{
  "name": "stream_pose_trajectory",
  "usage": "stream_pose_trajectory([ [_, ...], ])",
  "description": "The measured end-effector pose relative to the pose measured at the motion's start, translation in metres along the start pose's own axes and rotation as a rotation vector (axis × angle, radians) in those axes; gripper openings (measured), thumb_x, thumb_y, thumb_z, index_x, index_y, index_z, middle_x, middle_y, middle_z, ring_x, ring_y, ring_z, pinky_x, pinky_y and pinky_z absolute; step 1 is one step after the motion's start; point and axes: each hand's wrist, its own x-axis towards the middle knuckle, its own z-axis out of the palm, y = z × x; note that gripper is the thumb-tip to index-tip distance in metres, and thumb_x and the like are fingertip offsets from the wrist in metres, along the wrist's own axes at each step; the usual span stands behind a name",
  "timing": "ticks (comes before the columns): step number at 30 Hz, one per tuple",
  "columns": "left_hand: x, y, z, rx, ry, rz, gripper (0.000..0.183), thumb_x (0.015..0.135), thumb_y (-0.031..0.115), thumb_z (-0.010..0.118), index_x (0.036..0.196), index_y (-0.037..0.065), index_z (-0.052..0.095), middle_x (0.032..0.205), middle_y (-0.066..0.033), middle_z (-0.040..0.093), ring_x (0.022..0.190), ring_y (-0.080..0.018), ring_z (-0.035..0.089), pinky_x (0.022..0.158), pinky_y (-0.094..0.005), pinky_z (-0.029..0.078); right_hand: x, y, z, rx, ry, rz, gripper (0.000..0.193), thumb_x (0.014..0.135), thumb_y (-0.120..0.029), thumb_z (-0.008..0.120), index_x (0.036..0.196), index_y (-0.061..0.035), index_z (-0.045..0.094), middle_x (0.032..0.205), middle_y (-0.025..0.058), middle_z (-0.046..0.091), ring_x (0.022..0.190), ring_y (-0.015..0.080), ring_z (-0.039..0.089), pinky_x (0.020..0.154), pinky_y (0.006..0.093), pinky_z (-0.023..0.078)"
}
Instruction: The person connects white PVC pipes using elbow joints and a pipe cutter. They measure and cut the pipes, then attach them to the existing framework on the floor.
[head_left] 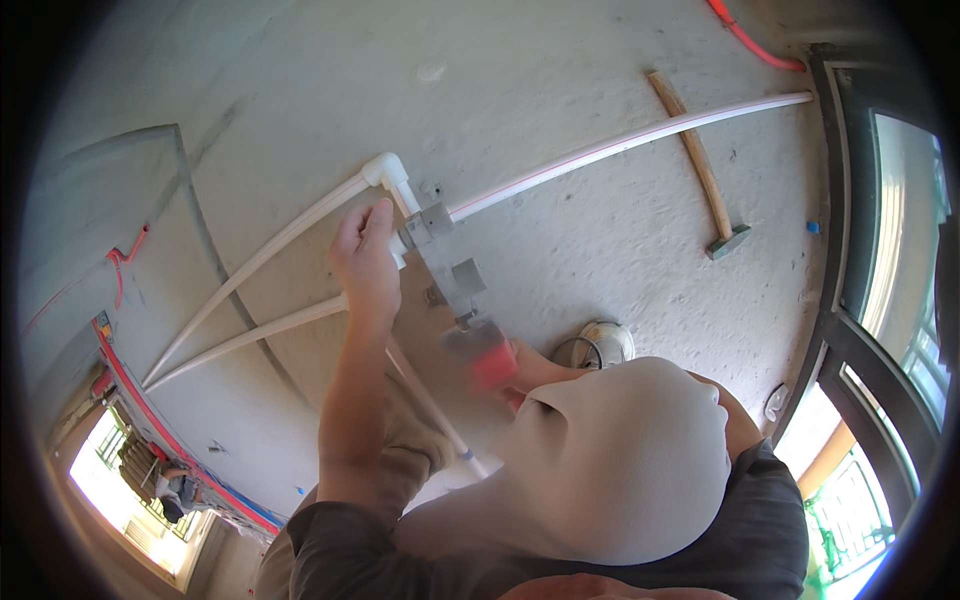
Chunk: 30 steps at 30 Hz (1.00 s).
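Observation:
My left hand [365, 260] is closed around a white plastic pipe fitting [400, 250] that meets a grey heating die [428, 225] on a pipe welder. The welder's metal plate [440, 275] slants down to a blurred red handle [492, 368]. At that handle my right hand [528, 368] is closed; its fingers are mostly hidden. Just above my left hand, a white elbow [385, 170] joins a long white pipe [270, 245] to a short stub. A second white pipe [255, 332] leads to my left hand from the left.
A white pipe [630, 142] with a thin red line crosses a wooden-handled hammer [700, 165] on the grey concrete. At right is a dark framed door [835, 270]. Red conduit [750, 40] lies at top right. Another person [180, 492] is far off at lower left.

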Motion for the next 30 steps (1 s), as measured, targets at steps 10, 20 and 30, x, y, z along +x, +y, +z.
stream_pose_trajectory([
  [10, -0.008, 0.012, -0.052, -0.036, 0.041, -0.07, 0.018, 0.1, 0.021, 0.067, 0.098, 0.004, 0.066, 0.084, -0.0011, 0.059, 0.065, -0.01, 0.056, 0.046, -0.0293, 0.046, -0.008, -0.032, 0.012, -0.057, 0.031, -0.011, 0.02, 0.089, -0.013, 0.077, 0.104, -0.0095, 0.064, 0.085, 0.0012, 0.063, 0.071, 0.0091, 0.059, 0.059, 0.0297, 0.045],
  [20, -0.005, 0.014, -0.054, 0.035, -0.03, -0.158, 0.024, 0.097, 0.026, 0.073, 0.1, 0.002, 0.07, 0.086, -0.005, 0.065, 0.072, -0.0166, 0.064, 0.056, -0.035, 0.055, -0.024, -0.035, 0.016, -0.142, -0.011, -0.044, 0.016, 0.089, -0.013, 0.077, 0.099, -0.0092, 0.065, 0.081, 0.001, 0.062, 0.068, 0.0092, 0.058, 0.057, 0.0299, 0.044],
  [30, 0.005, 0.072, 0.086, 0.939, -0.877, 0.422, 0.044, 0.108, 0.037, 0.054, 0.109, -0.006, 0.057, 0.098, -0.0269, 0.066, 0.098, -0.0471, 0.065, 0.086, -0.0521, 0.05, -0.02, -0.053, 0.057, -0.216, 0.054, -0.125, 0.014, 0.089, -0.014, 0.077, 0.095, -0.0089, 0.065, 0.077, 0.0008, 0.062, 0.064, 0.0093, 0.057, 0.054, 0.0301, 0.043],
])
